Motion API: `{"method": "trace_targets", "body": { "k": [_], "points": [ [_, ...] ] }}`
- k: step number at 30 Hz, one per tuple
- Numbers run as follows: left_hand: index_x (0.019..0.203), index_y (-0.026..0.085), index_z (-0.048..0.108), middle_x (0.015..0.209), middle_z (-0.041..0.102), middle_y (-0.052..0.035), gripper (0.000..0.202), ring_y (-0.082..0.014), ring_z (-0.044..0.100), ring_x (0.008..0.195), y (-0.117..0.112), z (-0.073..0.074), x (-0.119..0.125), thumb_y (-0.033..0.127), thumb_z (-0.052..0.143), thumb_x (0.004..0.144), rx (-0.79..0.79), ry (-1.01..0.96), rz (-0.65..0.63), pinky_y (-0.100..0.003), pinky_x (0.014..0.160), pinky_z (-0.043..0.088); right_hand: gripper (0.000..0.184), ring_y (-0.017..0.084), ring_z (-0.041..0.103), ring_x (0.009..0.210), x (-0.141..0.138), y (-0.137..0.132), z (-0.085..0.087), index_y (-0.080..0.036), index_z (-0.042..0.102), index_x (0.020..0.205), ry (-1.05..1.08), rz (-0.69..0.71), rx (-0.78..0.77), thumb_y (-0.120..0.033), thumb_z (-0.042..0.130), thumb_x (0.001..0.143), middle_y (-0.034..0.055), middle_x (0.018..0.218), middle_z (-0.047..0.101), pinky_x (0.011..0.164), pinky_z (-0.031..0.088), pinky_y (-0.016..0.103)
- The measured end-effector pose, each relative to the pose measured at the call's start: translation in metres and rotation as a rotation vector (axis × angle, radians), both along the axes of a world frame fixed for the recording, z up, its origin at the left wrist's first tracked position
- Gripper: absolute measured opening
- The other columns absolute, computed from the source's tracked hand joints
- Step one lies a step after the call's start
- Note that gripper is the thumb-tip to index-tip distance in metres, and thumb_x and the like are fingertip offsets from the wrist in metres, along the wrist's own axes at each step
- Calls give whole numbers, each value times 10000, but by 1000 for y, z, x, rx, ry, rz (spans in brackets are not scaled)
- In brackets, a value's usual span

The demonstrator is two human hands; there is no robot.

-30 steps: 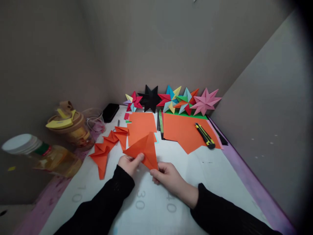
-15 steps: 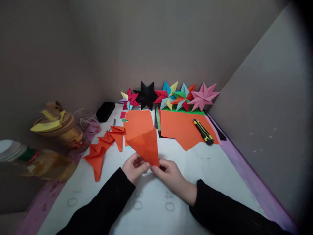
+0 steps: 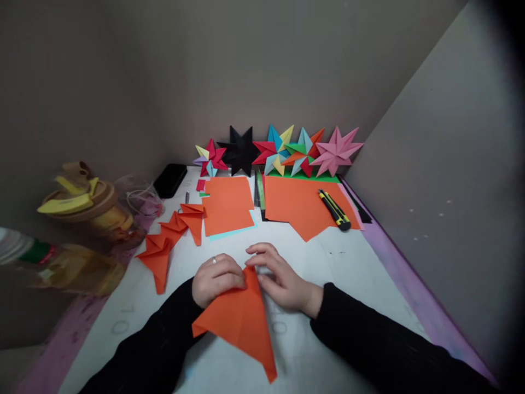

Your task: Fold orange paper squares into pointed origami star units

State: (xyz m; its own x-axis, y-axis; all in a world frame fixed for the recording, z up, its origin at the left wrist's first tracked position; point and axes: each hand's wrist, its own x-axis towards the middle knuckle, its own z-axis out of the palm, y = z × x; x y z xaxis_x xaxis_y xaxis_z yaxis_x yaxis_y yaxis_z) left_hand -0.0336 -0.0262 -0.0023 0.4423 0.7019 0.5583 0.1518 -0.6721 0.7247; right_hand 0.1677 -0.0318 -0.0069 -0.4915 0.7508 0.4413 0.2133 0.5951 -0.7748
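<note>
A folded sheet of orange paper (image 3: 240, 314) lies with its narrow point toward the far side and its wide edge toward me. My left hand (image 3: 217, 278), a ring on one finger, is closed on the paper's upper left edge, fingers curled over it. From the other side my right hand (image 3: 281, 276) has its bent fingertips at the narrow point, the thumb beside the right edge. To the left, several folded orange paper pieces (image 3: 162, 254) stand in a row on the white mat (image 3: 328, 339).
Beyond my hands lie cut orange sheets (image 3: 227, 205) and a larger orange stack (image 3: 295, 202) bearing a utility knife (image 3: 334, 209). Paper stars (image 3: 241, 150) lean along the wall. At left are a black phone (image 3: 170, 180), a lidded cup (image 3: 94, 208) and a bottle (image 3: 74, 268).
The orange paper has turned round, its narrow point now facing away, and has come nearer me. My left hand has shifted onto its upper edge; my right fingers have moved to the point.
</note>
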Motion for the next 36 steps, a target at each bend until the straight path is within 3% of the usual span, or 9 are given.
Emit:
{"method": "trace_targets", "body": {
  "k": [3,6,9,13,15,18,23,30,36],
  "points": [
    [631,253,726,632,662,-98,413,-216,577,684,-5,5,7,562,509,798,-207,-104,96,-323,729,441,330,236,409,1188,0,0,1,-223,549,994,-28,26,7,-40,443,741,93,1231,443,1009,342,459],
    [584,241,712,642,685,-110,438,-231,600,681,0,11,5,629,557,718,-363,-182,82,-353,763,449,269,241,423,1179,-1,-1,-1,-227,544,908,-1,8,-6,-43,469,727,86,1222,455,992,361,463],
    [615,214,693,677,695,-97,304,-221,617,668,7,10,2,514,675,662,-410,-230,73,-338,689,480,205,228,459,1142,-1,0,-4,-226,557,863,57,-53,-7,-61,500,756,79,1176,491,971,386,441],
    [611,193,647,656,673,-43,108,-193,618,625,9,1,6,249,738,594,-505,-279,378,-302,613,495,152,212,499,1078,-2,2,-8,-235,619,874,98,-109,23,-123,530,821,72,1112,542,922,428,406],
    [648,171,672,667,692,-51,122,-213,635,654,8,-1,10,235,744,574,-606,-244,428,-324,643,513,157,210,515,1052,-2,3,-9,-246,645,899,107,-127,10,-156,530,843,70,1087,560,908,441,405],
    [691,144,697,702,716,-80,211,-243,652,690,7,0,13,287,772,555,-692,-169,400,-355,667,531,183,196,546,1004,-2,4,-11,-258,660,928,131,-138,-41,-169,515,860,62,1033,580,885,462,389],
    [764,170,716,796,730,-78,280,-260,658,791,6,-1,14,327,791,545,-632,-94,402,-357,751,522,177,177,576,914,-5,2,-15,-247,637,946,142,-134,-107,-170,505,858,54,950,594,808,486,346],
    [691,126,696,677,707,-83,251,-220,644,631,5,-5,17,325,783,565,-715,-197,303,-292,568,498,60,171,591,875,-7,-1,-14,-225,594,860,165,-164,-146,-220,535,851,51,912,616,794,484,335],
    [740,140,705,767,722,-86,262,-248,657,763,3,0,18,306,788,554,-747,-217,354,-370,756,522,147,192,585,967,-8,0,-7,-238,637,954,169,-102,-103,-278,602,817,72,1034,612,846,486,353]
  ]
}}
